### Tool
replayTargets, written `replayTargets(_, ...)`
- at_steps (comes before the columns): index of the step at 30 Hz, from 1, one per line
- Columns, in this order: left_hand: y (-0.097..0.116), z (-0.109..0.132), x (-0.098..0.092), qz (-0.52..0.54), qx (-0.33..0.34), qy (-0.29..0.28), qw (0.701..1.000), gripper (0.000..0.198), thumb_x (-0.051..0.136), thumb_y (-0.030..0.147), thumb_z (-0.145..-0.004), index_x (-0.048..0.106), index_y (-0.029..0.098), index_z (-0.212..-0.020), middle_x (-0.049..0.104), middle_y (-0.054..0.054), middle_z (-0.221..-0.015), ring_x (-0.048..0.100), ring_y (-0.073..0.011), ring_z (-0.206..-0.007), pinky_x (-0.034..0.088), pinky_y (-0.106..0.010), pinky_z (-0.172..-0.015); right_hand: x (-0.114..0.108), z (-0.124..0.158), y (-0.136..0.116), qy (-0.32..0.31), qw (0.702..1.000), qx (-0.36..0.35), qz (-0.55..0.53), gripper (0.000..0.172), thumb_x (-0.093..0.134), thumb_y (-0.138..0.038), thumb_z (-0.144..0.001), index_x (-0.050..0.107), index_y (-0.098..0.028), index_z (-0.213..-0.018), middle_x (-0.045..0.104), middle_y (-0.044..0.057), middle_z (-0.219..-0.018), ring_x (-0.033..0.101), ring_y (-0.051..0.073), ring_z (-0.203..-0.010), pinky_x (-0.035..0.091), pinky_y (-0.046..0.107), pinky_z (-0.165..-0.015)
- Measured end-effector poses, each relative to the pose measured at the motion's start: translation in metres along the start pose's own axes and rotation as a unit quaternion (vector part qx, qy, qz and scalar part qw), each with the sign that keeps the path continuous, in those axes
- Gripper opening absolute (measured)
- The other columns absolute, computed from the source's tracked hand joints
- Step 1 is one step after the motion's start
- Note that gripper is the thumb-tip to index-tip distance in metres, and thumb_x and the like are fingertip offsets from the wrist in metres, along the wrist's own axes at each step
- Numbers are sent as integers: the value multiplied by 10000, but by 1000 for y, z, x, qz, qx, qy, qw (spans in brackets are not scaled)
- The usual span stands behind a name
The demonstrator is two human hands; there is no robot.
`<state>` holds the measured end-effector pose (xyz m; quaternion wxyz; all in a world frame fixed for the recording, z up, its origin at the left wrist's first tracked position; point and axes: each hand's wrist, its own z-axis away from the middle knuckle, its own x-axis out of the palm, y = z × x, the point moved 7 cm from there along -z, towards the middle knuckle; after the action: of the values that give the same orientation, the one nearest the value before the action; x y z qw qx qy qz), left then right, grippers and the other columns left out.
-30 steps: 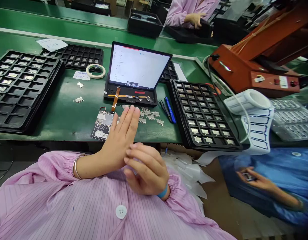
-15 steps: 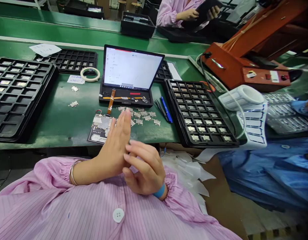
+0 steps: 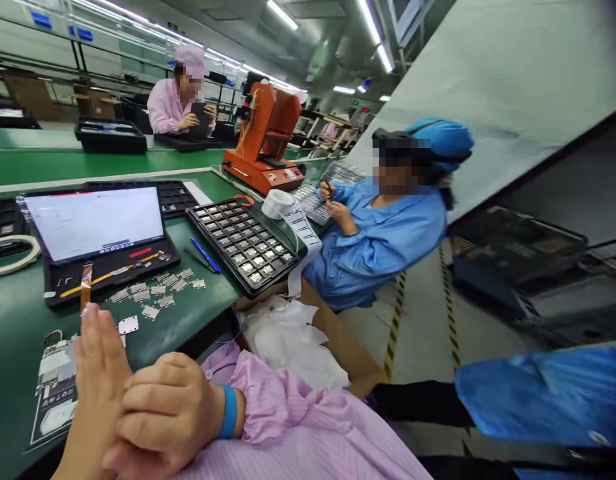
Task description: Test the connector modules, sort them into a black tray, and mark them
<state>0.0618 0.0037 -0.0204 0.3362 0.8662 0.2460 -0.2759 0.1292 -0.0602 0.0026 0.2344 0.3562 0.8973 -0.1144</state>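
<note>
Green table [image 3: 188, 320], circuit board [image 3: 52, 393] just left of a flat left hand [image 3: 99, 383]

The circuit board lies at the table's near edge, directly to the left of the left hand, which covers its right part from view. Of the two, the left hand is nearer; the right hand [image 3: 161, 407] is on its other side, so the left stands between the right and the board, and I judge that to be the relation that counts. The board's visible left side runs from the near edge in toward the far edge; with its right part covered, I cannot be sure of the long axis.

The left hand has its fingers straight and together, pointing up, gripping nothing that shows. The right hand, a blue band [image 3: 229, 412] at its wrist, has its fingers bent in against the left hand; whether anything sits inside them I cannot tell.

A ribbon cable [image 3: 87, 287] comes from the black case [image 3: 168, 255] below the lit screen [image 3: 95, 223] and passes behind the left fingertips; its end is hidden. Just right of those fingertips lies a pale plate [image 3: 129, 325], with metal modules [image 3: 167, 301] scattered between it and a blue pen [image 3: 205, 255]. Farther right along the near edge sits a black tray [image 3: 275, 275], more modules in its compartments.
</note>
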Motion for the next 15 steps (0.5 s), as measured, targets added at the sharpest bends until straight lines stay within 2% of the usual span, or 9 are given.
replayTargets(2,4,-2,-1,-32,11,22,999,727,354,161,-963,-36,235,-1573,23,-124,-1664,65,-303,-1528,146,-626,-1203,-7,1,-1,27,1000,2,7,283,580,-474,-834,557,-231,-690,712,-26,-817,674,120,-852,518,275,-781)
replayTargets(3,6,-3,-2,-48,15,30,998,720,362,171,-968,-19,241,-1575,45,-128,-1662,78,-302,-1526,157,-623,-1201,-8,0,1,13,999,23,18,263,589,-467,-836,582,-224,-735,720,-6,-875,674,129,-914,521,272,-832)
replayTargets(5,11,-5,-2,-69,17,35,997,698,351,170,-976,4,259,-1575,68,-124,-1659,89,-289,-1524,169,-608,-1203,-4,0,7,-58,995,77,37,265,624,-461,-831,625,-200,-882,718,41,-1038,633,160,-1114,496,279,-967)
replayTargets(7,13,-6,-5,-77,6,52,996,679,332,169,-975,27,255,-1576,74,-125,-1656,98,-294,-1522,187,-621,-1192,3,3,8,-116,989,82,29,296,637,-473,-831,629,-200,-944,716,40,-1071,611,168,-1175,488,288,-1003)
replayTargets(11,18,-6,-11,-65,1,77,995,722,404,270,-945,63,212,-1578,73,-141,-1653,119,-352,-1513,173,-681,-1163,12,10,-3,-118,992,-2,-32,315,580,-513,-864,594,-230,-726,722,-30,-802,701,98,-837,557,206,-791)
replayTargets(12,19,-6,-11,-62,5,72,995,725,404,280,-941,61,227,-1579,67,-124,-1656,117,-347,-1515,163,-676,-1167,13,11,-1,-116,993,9,-25,321,581,-520,-863,600,-229,-728,729,-21,-828,704,102,-855,560,204,-803)
replayTargets(15,20,-5,-11,-52,10,53,997,683,321,269,-951,46,288,-1576,28,-50,-1663,93,-308,-1522,149,-639,-1187,11,10,9,-122,989,75,26,331,609,-533,-851,659,-208,-889,729,36,-1069,646,152,-1134,522,250,-991)
